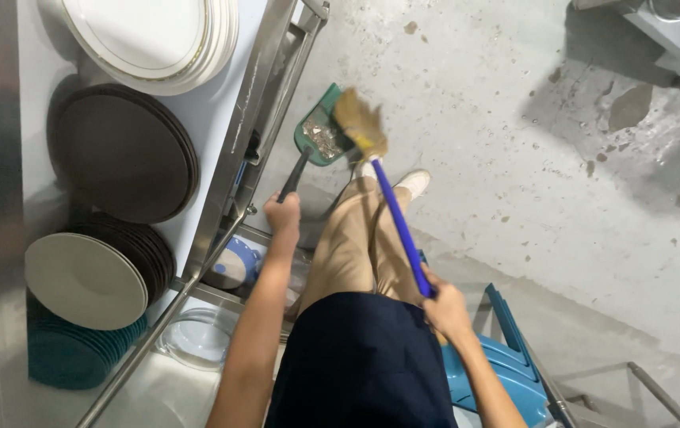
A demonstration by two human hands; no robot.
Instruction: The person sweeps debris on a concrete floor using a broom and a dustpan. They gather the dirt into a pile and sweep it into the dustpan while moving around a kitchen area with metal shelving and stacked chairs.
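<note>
Left hand (283,212) fingers wrapped round dark handle of green dustpan (318,136); pan on concrete floor (514,158) ahead of shoes, debris inside. Right hand (445,305) fist closed on blue broom (391,202) handle; bristles at pan mouth. Plate stacks (150,36) on steel shelf (221,87) left.

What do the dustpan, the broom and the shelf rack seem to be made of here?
Dustpan: likely moulded plastic, matte green, with a dark handle. Broom: straw-like tan bristles, blurred; its blue shaft looks smooth, plastic or coated metal. Rack frame: brushed metal, probably stainless steel, judging by its grey reflective sheen.
</note>
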